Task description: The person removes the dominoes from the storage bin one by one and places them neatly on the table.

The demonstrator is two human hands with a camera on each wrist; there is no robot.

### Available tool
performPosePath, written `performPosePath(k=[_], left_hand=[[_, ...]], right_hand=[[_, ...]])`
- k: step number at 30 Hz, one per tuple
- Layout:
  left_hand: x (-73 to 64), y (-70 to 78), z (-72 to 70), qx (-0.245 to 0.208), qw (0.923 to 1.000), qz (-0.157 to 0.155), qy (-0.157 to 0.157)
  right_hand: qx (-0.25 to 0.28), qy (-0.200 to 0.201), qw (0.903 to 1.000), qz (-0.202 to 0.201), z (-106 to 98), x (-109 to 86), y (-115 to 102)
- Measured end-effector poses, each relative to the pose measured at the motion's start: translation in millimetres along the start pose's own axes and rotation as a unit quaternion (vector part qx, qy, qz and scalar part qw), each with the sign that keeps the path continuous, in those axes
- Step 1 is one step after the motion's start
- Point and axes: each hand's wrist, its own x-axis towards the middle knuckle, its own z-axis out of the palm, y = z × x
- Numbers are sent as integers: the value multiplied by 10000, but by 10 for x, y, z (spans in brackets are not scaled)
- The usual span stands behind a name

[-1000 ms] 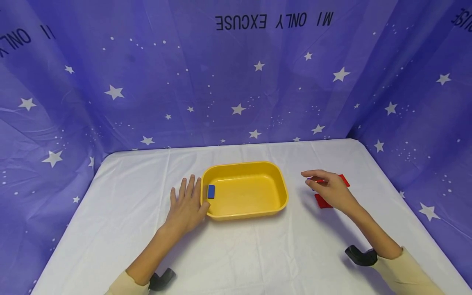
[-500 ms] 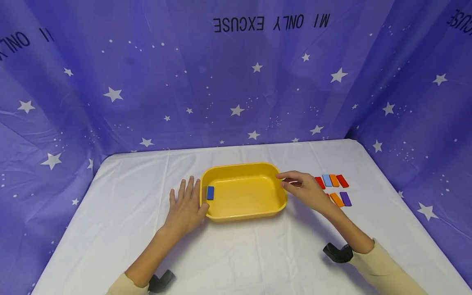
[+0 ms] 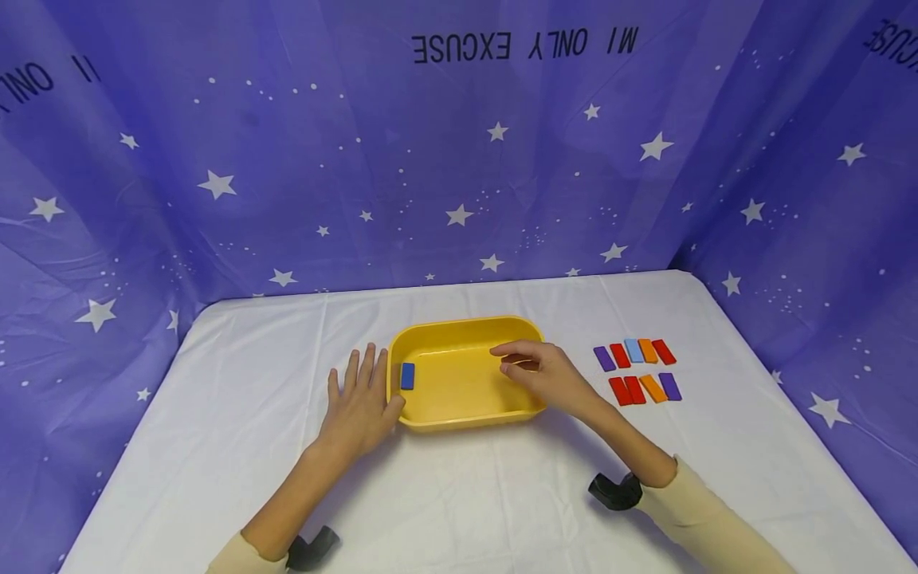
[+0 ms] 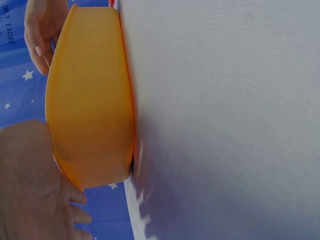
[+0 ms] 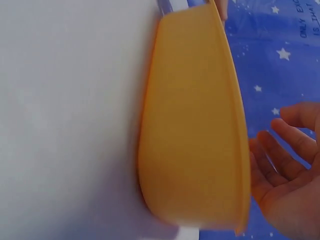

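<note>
A shallow yellow tray point(image 3: 466, 422) stands on the white tabletop in the head view. One small blue block point(image 3: 407, 376) lies inside it near the left wall. My left hand point(image 3: 358, 410) rests against the tray's left edge, fingers straight and spread, thumb at the rim. My right hand point(image 3: 548, 375) hovers over the tray's right end. Its fingers are loosely bent, thumb and index fingertips apart, and nothing shows between them. The right wrist view has the same right hand point(image 5: 292, 165) beyond the tray wall point(image 5: 195, 125), also with no object visible in it.
Right of the tray, flat blocks lie in two rows: a purple block point(image 3: 605, 358), a light blue block point(image 3: 634, 351), an orange block point(image 3: 653, 388) and several others, some red. A purple star-printed curtain point(image 3: 459, 159) hangs behind the table point(image 3: 466, 502).
My right hand has moved left from above the blocks to over the tray's right end, uncovering the two rows. My left hand and the blue block in the tray look unchanged.
</note>
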Motion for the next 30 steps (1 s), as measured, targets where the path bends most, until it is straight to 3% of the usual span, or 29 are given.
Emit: performPosePath(k=[12, 30], left_hand=[[-5, -8, -5, 19, 10000, 33, 34], [9, -9, -11, 52, 10000, 20, -16]], right_hand=[[-23, -496, 9984, -255, 360, 166, 30], [395, -997, 9939, 247, 668, 432, -18]])
